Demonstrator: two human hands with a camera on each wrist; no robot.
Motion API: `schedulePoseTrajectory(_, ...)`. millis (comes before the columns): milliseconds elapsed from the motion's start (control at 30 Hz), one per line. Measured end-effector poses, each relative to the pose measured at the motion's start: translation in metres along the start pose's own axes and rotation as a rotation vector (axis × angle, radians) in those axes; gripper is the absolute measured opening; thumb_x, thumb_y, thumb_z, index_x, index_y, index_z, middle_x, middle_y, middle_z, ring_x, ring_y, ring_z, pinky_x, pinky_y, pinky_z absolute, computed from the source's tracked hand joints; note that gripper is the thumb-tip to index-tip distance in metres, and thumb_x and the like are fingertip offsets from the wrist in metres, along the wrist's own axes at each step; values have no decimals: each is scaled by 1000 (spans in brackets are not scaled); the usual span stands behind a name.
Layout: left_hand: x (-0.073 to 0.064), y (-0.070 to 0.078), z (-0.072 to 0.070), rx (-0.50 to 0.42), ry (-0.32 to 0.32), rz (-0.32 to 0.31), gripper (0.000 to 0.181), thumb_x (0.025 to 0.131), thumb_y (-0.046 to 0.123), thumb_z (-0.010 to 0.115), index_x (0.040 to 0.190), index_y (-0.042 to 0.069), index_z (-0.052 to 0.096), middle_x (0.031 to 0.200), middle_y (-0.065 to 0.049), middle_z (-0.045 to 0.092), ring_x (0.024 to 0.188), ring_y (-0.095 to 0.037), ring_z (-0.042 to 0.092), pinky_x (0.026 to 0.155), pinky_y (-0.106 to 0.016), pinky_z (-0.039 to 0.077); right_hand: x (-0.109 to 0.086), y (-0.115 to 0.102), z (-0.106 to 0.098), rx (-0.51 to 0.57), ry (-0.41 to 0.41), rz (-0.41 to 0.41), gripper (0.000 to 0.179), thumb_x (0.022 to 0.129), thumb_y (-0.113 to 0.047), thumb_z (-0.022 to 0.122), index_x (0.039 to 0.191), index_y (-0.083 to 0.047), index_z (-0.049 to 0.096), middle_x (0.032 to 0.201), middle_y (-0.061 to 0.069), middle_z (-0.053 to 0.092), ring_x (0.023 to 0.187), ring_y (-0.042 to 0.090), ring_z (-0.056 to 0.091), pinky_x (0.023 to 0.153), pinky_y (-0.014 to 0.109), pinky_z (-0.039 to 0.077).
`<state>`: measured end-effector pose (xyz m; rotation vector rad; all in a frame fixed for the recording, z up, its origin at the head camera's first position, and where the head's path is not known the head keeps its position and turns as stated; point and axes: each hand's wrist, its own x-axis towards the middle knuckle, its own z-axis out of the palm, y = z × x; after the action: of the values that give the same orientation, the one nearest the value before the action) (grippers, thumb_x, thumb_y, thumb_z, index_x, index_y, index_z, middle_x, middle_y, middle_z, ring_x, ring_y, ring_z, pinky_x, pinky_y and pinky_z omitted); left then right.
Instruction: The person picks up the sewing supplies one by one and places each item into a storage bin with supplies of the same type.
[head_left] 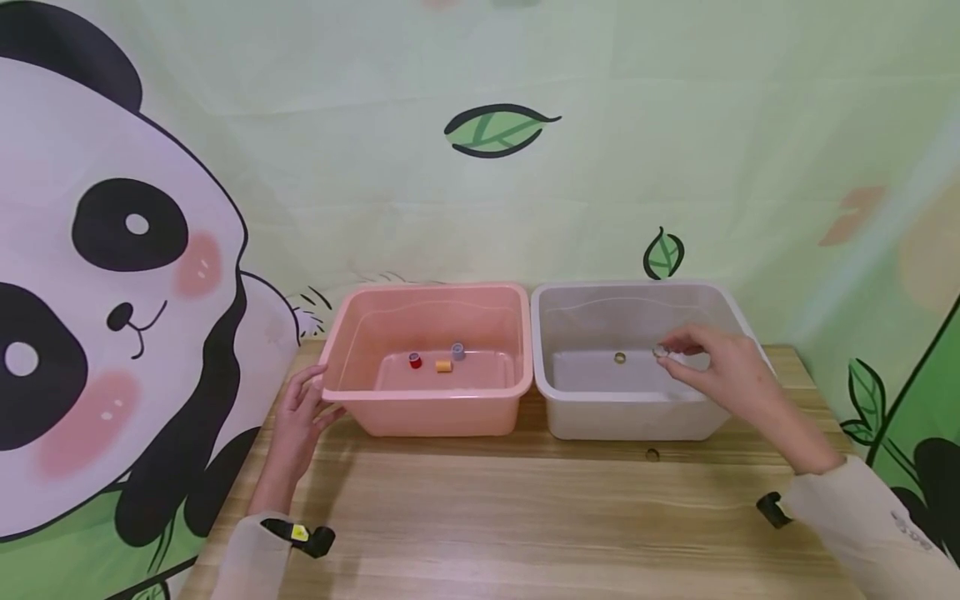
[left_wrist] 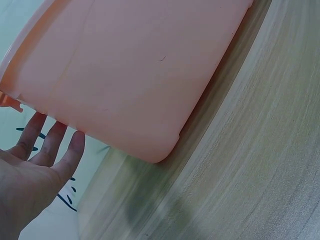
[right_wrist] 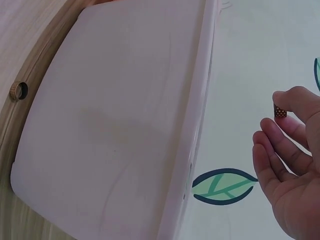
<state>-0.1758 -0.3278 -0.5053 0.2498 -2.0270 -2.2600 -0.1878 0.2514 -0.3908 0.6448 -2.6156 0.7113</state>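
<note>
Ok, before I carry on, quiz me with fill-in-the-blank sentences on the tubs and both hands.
1. The right hand pinches a small gold-and-black patterned ring between a finger and its ____.
2. The pink plastic tub holds ____ small cylindrical pieces.
3. In the head view, the light grey plastic tub stands to the ____ of the pink plastic tub.
4. The left hand touches the tub whose colour is ____.
Missing words: thumb; three; right; pink.

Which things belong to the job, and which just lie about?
Likely the job:
- brassy ring in right hand
- brassy ring inside grey plastic bin
- brassy ring outside that bin
- pink plastic bin, left hand touching; inside, red cylinder, yellow cylinder, grey cylinder

Likely surroundings:
- wood-grain table
- panda-print cloth backdrop
</note>
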Motion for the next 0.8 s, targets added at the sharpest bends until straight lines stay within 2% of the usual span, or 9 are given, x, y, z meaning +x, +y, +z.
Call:
schedulePoseTrajectory(267, -1, -2, -2, -25, 5, 6, 47, 105, 38, 54, 146, 17, 45, 141, -6, 47, 106, -9, 68, 91, -33, 58, 11, 8, 1, 3, -27, -7, 18, 87, -13, 80, 103, -8, 73, 97, 6, 75, 89, 26, 70, 74, 46, 57)
schedulePoseTrajectory(500, -2, -3, -5, -43, 9, 13, 48, 105, 37, 55, 146, 16, 45, 139, -6, 49, 106, -10, 68, 91, -35, 58, 26, 13, -1, 40, -66, -36, 16, 88, -11, 79, 102, -6, 73, 95, 6, 75, 87, 26, 71, 76, 47, 59)
schedulePoseTrajectory(600, -1, -3, -4, -61, 0, 39, 44, 105, 34, 55, 145, 15, 47, 134, -4, 53, 103, -10, 69, 90, -36, 58, 32, 14, -4, 61, -89, -19, 15, 90, -10, 77, 103, -5, 73, 95, 7, 75, 87, 26, 72, 78, 47, 59)
schedulePoseTrajectory(800, 0, -4, -2, -61, -20, 55, 44, 106, 33, 54, 145, 14, 46, 137, -8, 51, 105, -11, 69, 90, -36, 58, 38, 17, -7, 42, -134, 10, 16, 92, -15, 76, 105, -6, 73, 97, 7, 75, 90, 26, 71, 79, 47, 59)
